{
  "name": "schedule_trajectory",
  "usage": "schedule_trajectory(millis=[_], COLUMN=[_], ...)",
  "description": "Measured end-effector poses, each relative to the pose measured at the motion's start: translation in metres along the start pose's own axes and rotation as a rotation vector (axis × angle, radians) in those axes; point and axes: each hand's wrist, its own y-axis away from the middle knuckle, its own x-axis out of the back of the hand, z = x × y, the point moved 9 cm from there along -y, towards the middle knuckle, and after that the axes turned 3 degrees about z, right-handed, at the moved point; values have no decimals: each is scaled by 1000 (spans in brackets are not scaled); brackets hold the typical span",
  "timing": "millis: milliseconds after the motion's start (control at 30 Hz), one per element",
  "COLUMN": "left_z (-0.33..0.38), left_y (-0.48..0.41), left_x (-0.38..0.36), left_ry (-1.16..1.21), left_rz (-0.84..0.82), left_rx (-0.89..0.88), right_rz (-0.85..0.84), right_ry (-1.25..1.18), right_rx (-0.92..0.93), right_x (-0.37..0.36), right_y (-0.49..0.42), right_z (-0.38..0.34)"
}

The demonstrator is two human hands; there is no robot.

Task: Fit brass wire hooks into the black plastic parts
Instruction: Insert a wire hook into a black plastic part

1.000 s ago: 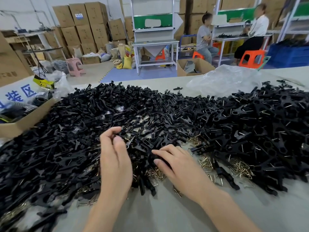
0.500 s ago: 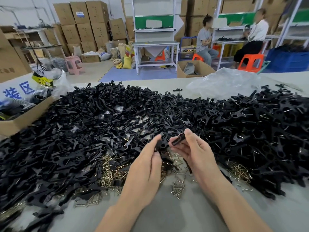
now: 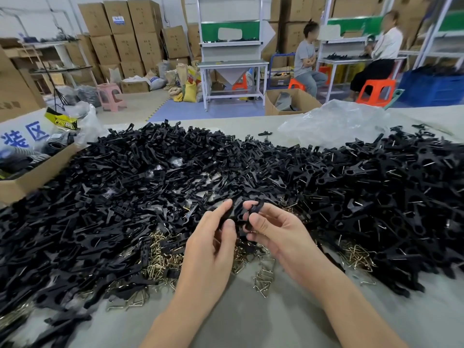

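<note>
Head view. Fingers cover much of the held black part [image 3: 238, 214]. Whether it is one piece or two, and whether a hook sits in it, cannot be made out. It sits between the two hands, over the near edge of the heap of black plastic parts [image 3: 150, 184]. That heap runs off both sides of the frame, and its pieces are too many and too tangled to count. Both forearms are cut off at the bottom edge.

The left hand [image 3: 213, 249] shows its back and pinches the part's left side between forefinger and thumb. The right hand [image 3: 278, 237], palm turned inward, pinches the right side with thumb and curled fingertips.

Brass wire hooks [image 3: 163, 262] lie in three loose patches on the grey table [image 3: 251, 322]: left of the left wrist, between the wrists, and at right under the heap's edge. One clear plastic bag [image 3: 334, 124] lies beyond the heap, one cardboard box [image 3: 32, 177] stands at left, and two seated people [image 3: 306, 61] are far behind.
</note>
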Motion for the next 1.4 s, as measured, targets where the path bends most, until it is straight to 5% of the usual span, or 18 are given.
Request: schedule_trajectory(millis=[400,1400], left_z=[-4,-16], left_y=[-1,-7], left_x=[-8,9], left_ry=[281,321], left_rz=[-133,5], left_rx=[151,268], right_rz=[-42,-129], right_ry=[408,376], right_rx=[137,36], right_x=[-6,-19], right_y=[7,13], right_z=[-12,-3])
